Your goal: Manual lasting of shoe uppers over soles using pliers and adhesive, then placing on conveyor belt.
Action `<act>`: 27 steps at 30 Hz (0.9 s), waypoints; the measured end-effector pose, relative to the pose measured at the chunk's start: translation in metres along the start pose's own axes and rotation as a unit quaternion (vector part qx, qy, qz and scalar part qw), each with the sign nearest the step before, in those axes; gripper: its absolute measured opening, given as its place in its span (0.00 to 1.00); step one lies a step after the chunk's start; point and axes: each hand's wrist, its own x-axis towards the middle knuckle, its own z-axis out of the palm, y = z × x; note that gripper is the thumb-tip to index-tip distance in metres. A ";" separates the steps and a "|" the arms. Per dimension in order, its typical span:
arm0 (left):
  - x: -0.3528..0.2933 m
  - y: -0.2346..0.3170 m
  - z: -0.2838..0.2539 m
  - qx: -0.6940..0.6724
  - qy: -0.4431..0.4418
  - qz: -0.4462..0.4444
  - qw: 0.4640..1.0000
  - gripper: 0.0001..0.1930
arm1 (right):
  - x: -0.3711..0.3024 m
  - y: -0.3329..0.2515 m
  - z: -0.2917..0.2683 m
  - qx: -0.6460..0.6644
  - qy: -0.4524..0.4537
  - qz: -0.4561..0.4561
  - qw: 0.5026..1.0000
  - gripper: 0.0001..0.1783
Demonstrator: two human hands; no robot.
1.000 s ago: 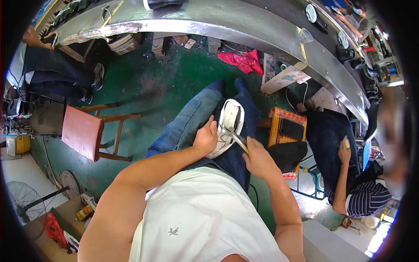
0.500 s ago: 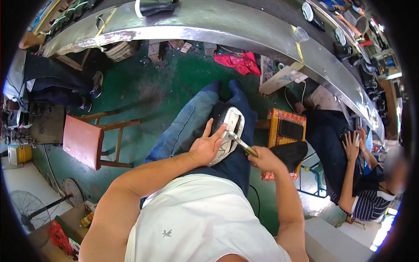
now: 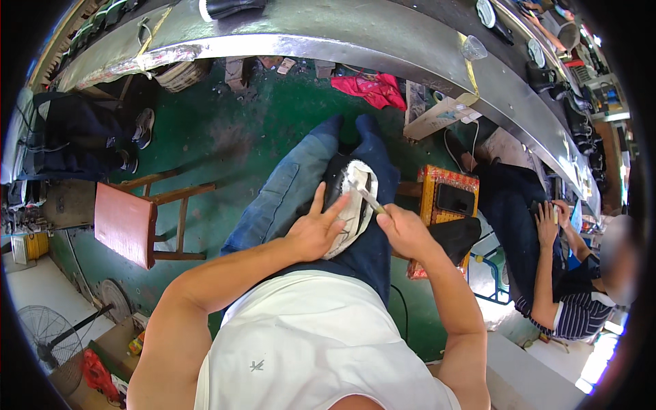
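A shoe (image 3: 355, 205) with a white sole and dark upper lies sole-up on my lap, across my blue jeans. My left hand (image 3: 316, 229) presses on its left side, fingers spread over the sole. My right hand (image 3: 403, 231) is closed around a thin brush (image 3: 362, 195) whose tip touches the far part of the sole. Both forearms come in from below, over my white shirt.
A wooden chair with a red seat (image 3: 126, 222) stands to my left on the green floor. A long metal workbench (image 3: 328, 34) curves across the top. A red crate (image 3: 447, 198) sits at my right, beyond it a seated person (image 3: 560, 273). A red cloth (image 3: 372, 89) lies under the bench.
My right hand has shifted the brush toward the far end of the sole. My left hand has slid slightly, still flat on the shoe. The seated person's hands have dropped onto their lap.
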 end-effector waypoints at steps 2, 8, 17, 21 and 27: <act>-0.010 -0.011 0.007 -0.077 0.109 0.038 0.990 0.40 | -0.006 0.001 0.010 0.034 -0.007 -0.015 0.999 0.25; -0.009 -0.033 0.017 -0.133 0.072 -0.006 0.989 0.49 | -0.033 0.002 0.040 0.081 0.009 -0.032 0.996 0.24; -0.011 0.016 -0.056 -0.056 -0.041 -0.003 0.998 0.53 | -0.080 0.038 0.076 0.485 0.086 0.096 0.865 0.26; -0.012 0.046 -0.122 -0.075 0.067 0.092 0.991 0.43 | -0.095 0.041 0.091 0.555 0.139 0.081 0.816 0.24; 0.052 0.074 -0.125 -0.200 0.098 0.174 0.959 0.28 | -0.110 0.027 0.092 0.492 0.131 0.069 0.858 0.20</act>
